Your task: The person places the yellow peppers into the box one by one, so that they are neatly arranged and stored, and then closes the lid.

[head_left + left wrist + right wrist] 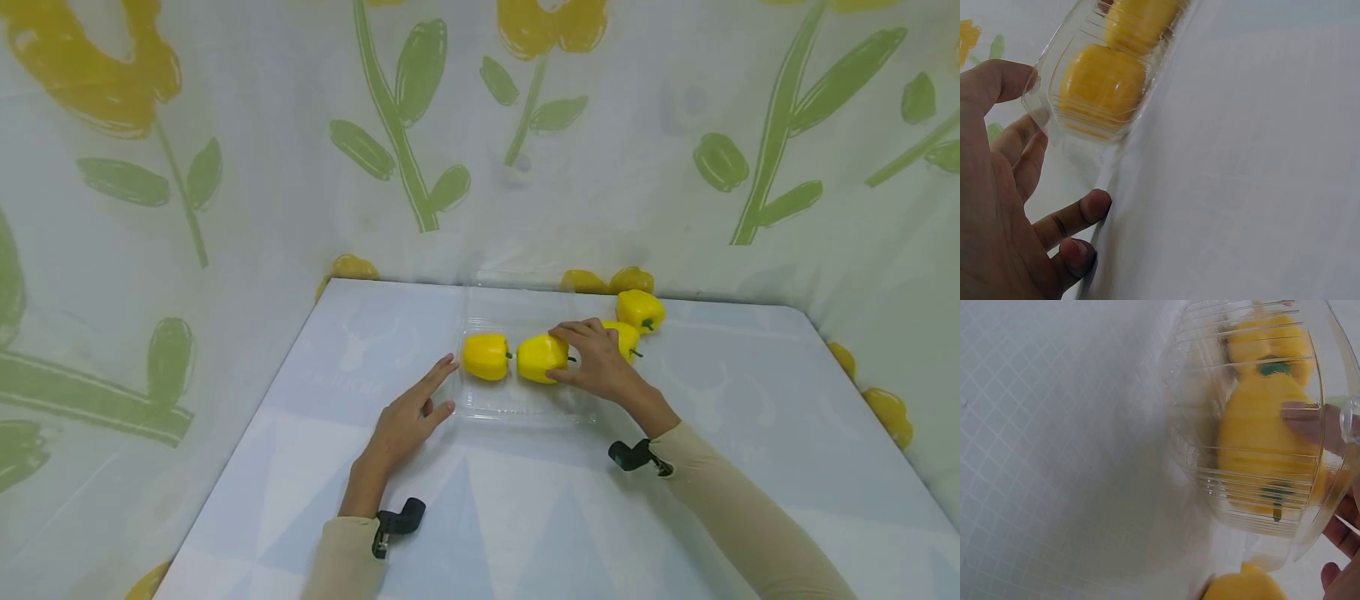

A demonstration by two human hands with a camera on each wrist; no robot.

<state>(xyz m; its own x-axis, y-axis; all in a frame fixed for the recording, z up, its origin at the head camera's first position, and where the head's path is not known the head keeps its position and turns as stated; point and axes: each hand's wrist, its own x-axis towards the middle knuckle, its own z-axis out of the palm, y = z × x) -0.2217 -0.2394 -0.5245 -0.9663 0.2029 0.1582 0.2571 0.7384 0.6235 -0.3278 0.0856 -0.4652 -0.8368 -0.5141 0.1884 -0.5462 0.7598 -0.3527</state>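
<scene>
A clear plastic clamshell box [487,408] stands on the table with its lid [517,304] raised toward the back. One yellow bell pepper [485,357] lies in its left part, stem to the right. Beside it is a second yellow bell pepper [542,359], also seen through the box wall [1266,437]. My right hand [600,360] grips this second pepper, thumb at the front and fingers behind. At the box's left edge, my left hand [408,417] touches the rim [1038,103] with thumb and fingertips apart. Its other fingers [1075,222] are spread near the table.
Two more yellow bell peppers, one half hidden [626,336] behind my right hand and one farther back [641,311], lie right of the box. Flower-print cloth [645,167] hangs behind the pale patterned table [525,517]. Small black cameras [632,455] are strapped to both wrists.
</scene>
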